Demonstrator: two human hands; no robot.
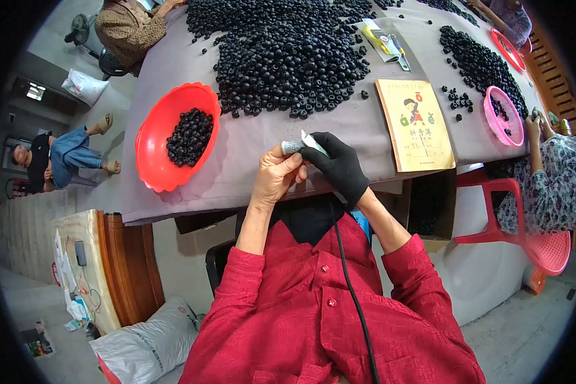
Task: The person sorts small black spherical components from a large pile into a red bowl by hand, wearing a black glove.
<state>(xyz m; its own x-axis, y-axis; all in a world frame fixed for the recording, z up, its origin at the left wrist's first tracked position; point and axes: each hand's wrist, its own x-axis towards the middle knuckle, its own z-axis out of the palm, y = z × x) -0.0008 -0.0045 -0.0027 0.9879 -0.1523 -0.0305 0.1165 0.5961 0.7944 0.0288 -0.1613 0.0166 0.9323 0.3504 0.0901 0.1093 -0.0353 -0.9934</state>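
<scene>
Pinched in the black-gloved fingers of the right hand (338,168), above the near edge of a grey cloth-covered table (237,153): a thin white strip (307,139), beside a speckled grey tubular wrap (292,146) at the bare left hand (278,176). Curled inward there, thumb close to index; impossible to tell whether gripping or merely resting. Might slip if pinched too loosely through the glove, or crease if tugged askew. Farther left, in a bright red, scallop-rimmed plastic basin (148,137), a small pile of round black bead-like pieces (190,136); near the table edge, so liable to spill if knocked by an elbow. At right, inside a round pink plastic basket (489,115), just a few similar pieces. Under the table, in a brown cardboard box (447,214), contents too dark to identify.
</scene>
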